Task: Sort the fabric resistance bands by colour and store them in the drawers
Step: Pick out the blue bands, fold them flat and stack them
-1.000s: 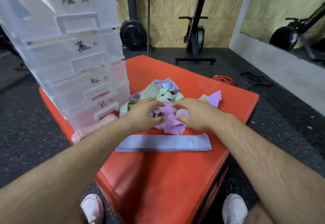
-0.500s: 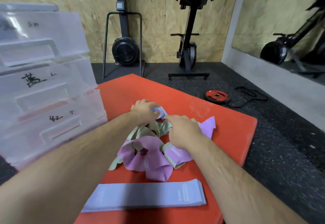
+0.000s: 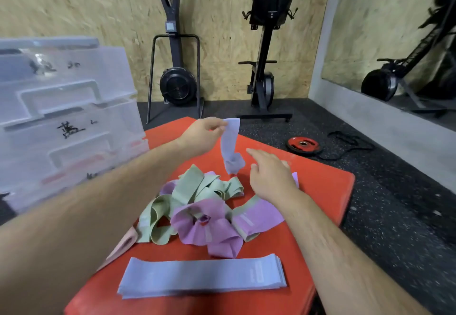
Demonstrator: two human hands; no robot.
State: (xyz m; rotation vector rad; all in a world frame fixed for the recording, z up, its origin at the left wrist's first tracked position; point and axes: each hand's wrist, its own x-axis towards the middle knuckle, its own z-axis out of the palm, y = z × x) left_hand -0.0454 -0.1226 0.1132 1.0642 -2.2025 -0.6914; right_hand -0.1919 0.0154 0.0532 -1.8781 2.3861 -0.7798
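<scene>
Underfoot, dark speckled rubber floor (image 3: 385,191) runs to chipboard walls, where two exercise machines stand; one red weight plate (image 3: 304,144) lies at the right. On the red counter (image 3: 320,191), a clear drawer unit (image 3: 66,122) stands far left, a flat blue stack (image 3: 202,277) lies near, and tangled green bands (image 3: 197,191) and purple bands (image 3: 209,225) sit mid-counter. The left hand (image 3: 201,135) has its grip pinched on one blue band (image 3: 230,141), dangling above the pile; the right hand (image 3: 270,176) hovers beside it, grip apart.
</scene>
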